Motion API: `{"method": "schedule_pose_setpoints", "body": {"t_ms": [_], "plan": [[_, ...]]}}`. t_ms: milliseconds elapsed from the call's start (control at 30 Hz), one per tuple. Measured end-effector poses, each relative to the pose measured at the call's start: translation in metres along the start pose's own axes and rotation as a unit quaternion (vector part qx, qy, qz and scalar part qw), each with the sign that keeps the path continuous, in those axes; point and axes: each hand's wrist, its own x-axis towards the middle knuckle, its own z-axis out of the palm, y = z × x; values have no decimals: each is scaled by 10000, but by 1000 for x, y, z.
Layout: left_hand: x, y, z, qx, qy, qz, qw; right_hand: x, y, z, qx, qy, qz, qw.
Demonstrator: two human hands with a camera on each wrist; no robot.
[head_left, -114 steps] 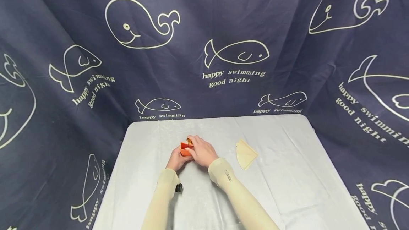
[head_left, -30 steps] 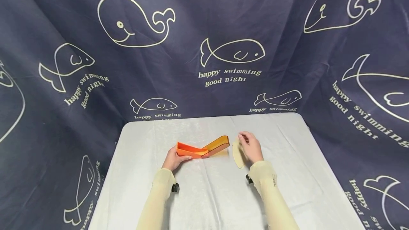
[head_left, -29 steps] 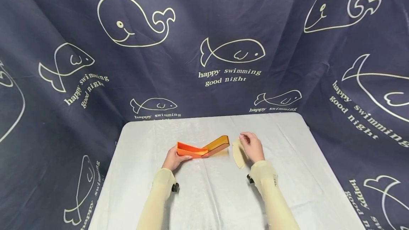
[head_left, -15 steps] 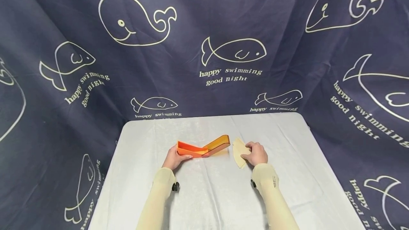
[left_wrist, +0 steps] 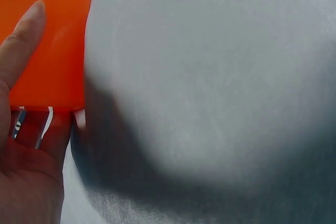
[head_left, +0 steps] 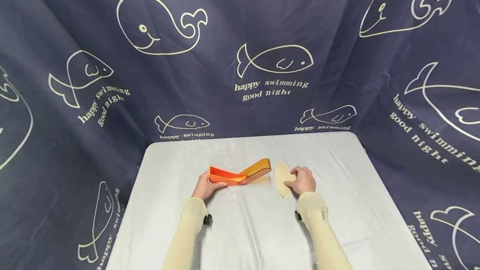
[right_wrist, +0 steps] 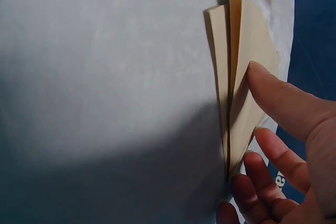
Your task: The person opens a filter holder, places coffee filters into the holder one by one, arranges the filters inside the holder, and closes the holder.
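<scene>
In the head view my left hand [head_left: 204, 186] holds the left end of an orange plastic case [head_left: 225, 177]. Its see-through amber lid [head_left: 258, 170] is swung out to the right. The left wrist view shows my thumb flat along the case's orange wall [left_wrist: 58, 51], the other fingers behind and below it. To the right, my right hand [head_left: 303, 180] pinches a small stack of beige, fan-shaped paper coffee filters [head_left: 283, 180] by their narrow side. Up close, the layered filters [right_wrist: 249, 61] spread apart at the top, thumb on the near face, fingers along the crimped seam.
A white cloth with creases covers the table [head_left: 243, 228]. Behind and on both sides hangs a dark blue curtain [head_left: 225, 66] printed with whales and fish. Bare table lies between the case and the filters.
Earlier both hands were at the case; its lid now stands open to the right. My right hand has moved over to the coffee filters and taken hold of them. The left hand keeps the case.
</scene>
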Motion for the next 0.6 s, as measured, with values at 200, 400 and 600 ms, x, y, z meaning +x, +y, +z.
{"method": "schedule_pose_setpoints", "body": {"t_ms": [200, 400, 600], "plan": [[2, -3, 1, -67, -14, -109, 9999, 2, 0, -2, 17, -7, 40, 10000], [1, -3, 0, -84, 2, -91, 9999, 5, 1, -1, 214, -34, 81, 9997], [0, -1, 1, -46, 27, 24, 10000, 4, 1, -1, 216, 51, -1, 9998]]}}
